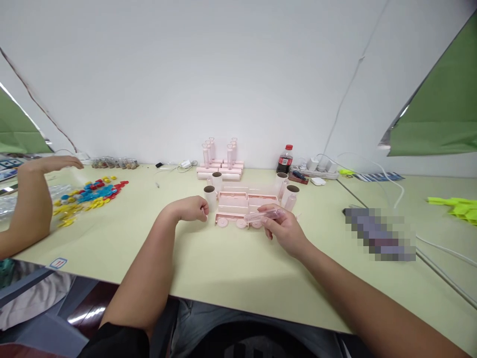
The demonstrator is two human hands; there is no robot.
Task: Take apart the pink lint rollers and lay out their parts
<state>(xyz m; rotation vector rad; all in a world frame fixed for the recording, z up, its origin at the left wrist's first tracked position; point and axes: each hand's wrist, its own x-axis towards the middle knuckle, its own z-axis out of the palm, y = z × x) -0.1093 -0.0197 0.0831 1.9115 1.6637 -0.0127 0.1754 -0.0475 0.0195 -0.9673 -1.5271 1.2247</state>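
My right hand [286, 229] grips a clear pinkish plastic tube [257, 216], held slanting over the front of a pink plastic assembly with wheels [233, 203]. My left hand [192, 209] is at that assembly's left side, fingers curled together; whatever they may pinch is too small to make out. Close by the left fingers stands a white cardboard tube [210, 200] with a brown rim. Another cardboard tube [288, 197] is upright at the right, with a clear pink piece [291, 201] against it. Two more such tubes are behind.
Against the wall sits a second pink assembly [219, 172] with upright clear tubes. A cola bottle [285, 160] and a power strip [316, 172] are at the back right. Colourful plastic pieces [95, 194] lie leftward, beside another person's arm [33, 204]. Yellow-green strips [456, 208] lie far right.
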